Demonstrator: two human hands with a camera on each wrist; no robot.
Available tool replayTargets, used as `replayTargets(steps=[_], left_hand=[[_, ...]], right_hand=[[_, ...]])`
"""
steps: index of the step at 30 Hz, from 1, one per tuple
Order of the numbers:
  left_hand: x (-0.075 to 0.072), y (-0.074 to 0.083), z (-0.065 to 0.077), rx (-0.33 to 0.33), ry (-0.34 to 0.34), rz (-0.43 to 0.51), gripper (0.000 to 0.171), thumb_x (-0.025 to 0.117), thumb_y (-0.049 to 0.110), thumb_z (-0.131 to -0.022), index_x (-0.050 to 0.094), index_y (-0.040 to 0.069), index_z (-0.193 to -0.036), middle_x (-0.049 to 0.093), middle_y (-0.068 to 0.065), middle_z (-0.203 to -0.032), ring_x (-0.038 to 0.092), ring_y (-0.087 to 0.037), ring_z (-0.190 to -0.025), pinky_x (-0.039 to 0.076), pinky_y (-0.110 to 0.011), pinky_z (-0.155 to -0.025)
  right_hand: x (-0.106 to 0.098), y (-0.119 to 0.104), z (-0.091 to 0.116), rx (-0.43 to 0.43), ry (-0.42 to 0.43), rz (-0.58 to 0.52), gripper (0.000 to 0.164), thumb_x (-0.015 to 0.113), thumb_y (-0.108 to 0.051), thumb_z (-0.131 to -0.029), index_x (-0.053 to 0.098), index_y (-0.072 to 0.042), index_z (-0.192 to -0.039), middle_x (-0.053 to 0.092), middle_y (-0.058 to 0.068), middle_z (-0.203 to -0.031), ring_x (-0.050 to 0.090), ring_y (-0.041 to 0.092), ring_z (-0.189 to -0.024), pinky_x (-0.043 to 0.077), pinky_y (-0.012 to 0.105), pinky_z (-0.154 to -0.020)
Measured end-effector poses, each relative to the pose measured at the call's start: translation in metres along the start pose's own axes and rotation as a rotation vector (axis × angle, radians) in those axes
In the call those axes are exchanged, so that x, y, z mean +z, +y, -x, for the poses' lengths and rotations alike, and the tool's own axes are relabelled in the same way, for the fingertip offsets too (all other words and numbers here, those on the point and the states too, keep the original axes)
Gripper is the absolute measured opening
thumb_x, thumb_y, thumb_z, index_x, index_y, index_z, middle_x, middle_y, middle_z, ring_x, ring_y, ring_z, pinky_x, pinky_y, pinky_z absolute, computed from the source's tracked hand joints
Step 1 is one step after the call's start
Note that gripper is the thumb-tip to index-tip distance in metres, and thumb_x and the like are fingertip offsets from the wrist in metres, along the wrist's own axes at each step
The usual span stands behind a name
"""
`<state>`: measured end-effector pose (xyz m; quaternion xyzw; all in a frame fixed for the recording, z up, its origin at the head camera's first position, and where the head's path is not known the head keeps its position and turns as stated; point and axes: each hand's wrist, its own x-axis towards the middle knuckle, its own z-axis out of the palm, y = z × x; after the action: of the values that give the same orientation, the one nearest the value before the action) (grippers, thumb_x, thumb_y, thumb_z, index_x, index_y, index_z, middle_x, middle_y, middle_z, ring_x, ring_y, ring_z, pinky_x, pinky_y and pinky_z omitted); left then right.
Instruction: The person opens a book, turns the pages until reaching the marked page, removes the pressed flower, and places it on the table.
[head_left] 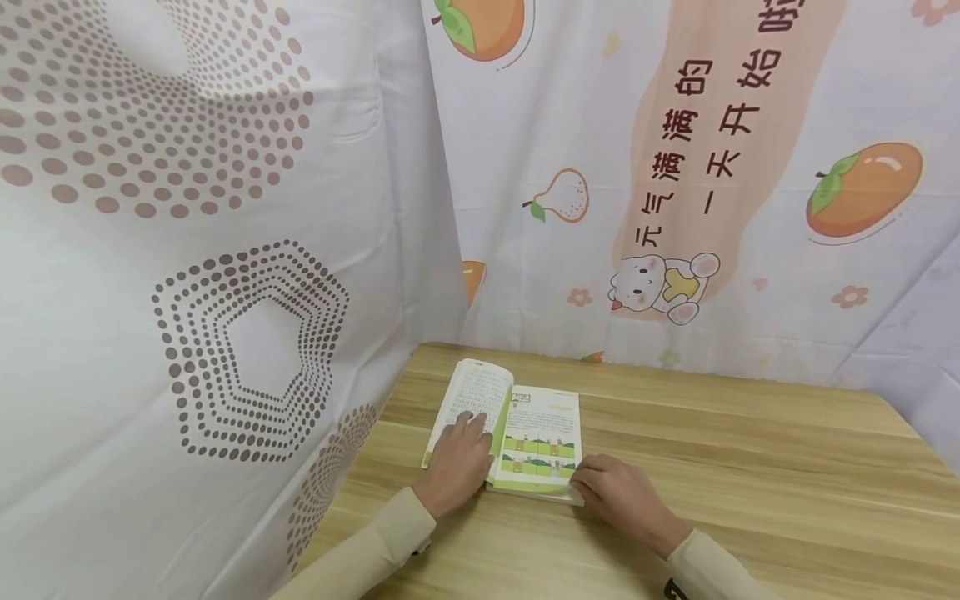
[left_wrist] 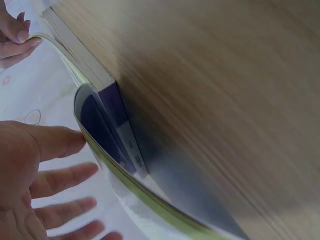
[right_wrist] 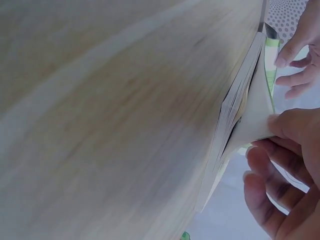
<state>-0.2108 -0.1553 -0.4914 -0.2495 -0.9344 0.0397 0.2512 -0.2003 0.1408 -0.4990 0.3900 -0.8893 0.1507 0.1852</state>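
An open paperback book point(head_left: 543, 429) lies on the wooden table, with printed text on both pages and green cartoon panels on the right one. My left hand point(head_left: 459, 461) rests on the left page near the fold, its fingers spread and fairly straight. In the left wrist view that hand's thumb point(left_wrist: 62, 142) touches the book's bent edge, while the spine faces the table. My right hand point(head_left: 618, 496) is at the lower right corner of the right page. Seen from the right wrist, its thumb and index finger pinch the corner of a lifted page point(right_wrist: 255, 117), which bows away from the stack beneath.
The wooden table point(head_left: 735, 467) extends to the right of the book. A white curtain with dotted patterns point(head_left: 247, 350) hangs along the left side, and another with fruit prints and lettering point(head_left: 555, 275) hangs behind the table's far edge.
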Motion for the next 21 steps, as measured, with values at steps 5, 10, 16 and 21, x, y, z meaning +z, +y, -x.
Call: replayTargets(steps=[5,10,16,21], left_hand=[[0.000,0.004,-0.002,0.093,-0.063,0.068,0.005,0.077,0.007,-0.090,0.078,0.010,-0.093,0.072,-0.002,-0.106,0.061,-0.019,-0.103,0.055,-0.029,-0.075],[0.001,0.008,-0.002,0.113,-0.107,0.166,0.010,0.076,0.024,-0.094,0.079,0.014,-0.093,0.073,0.001,-0.106,0.061,-0.017,-0.101,0.054,-0.029,-0.081],[0.003,0.012,-0.003,0.121,-0.107,0.191,0.047,0.074,0.061,-0.085,0.078,0.016,-0.093,0.073,0.002,-0.105,0.059,-0.017,-0.096,0.052,-0.028,-0.079],[0.001,0.015,-0.004,0.155,-0.078,0.137,0.049,0.075,0.066,-0.079,0.077,0.018,-0.089,0.073,0.002,-0.099,0.059,-0.017,-0.088,0.050,-0.028,-0.070]], right_hand=[[0.000,0.001,0.000,-0.013,0.028,-0.006,0.009,0.084,-0.012,-0.084,0.079,-0.017,-0.090,0.071,-0.011,-0.092,0.066,0.006,-0.084,0.058,0.028,-0.071],[0.001,0.003,-0.002,-0.031,0.060,-0.002,0.012,0.088,-0.011,-0.079,0.080,-0.018,-0.084,0.072,-0.012,-0.088,0.065,0.004,-0.081,0.057,0.026,-0.068],[0.002,0.005,-0.002,-0.025,0.101,-0.009,0.017,0.092,-0.009,-0.073,0.082,-0.020,-0.082,0.074,-0.012,-0.087,0.068,0.006,-0.082,0.059,0.028,-0.069],[0.002,0.005,-0.003,0.007,0.096,-0.026,0.018,0.092,-0.009,-0.074,0.082,-0.021,-0.082,0.075,-0.013,-0.088,0.069,0.006,-0.082,0.059,0.029,-0.069]])
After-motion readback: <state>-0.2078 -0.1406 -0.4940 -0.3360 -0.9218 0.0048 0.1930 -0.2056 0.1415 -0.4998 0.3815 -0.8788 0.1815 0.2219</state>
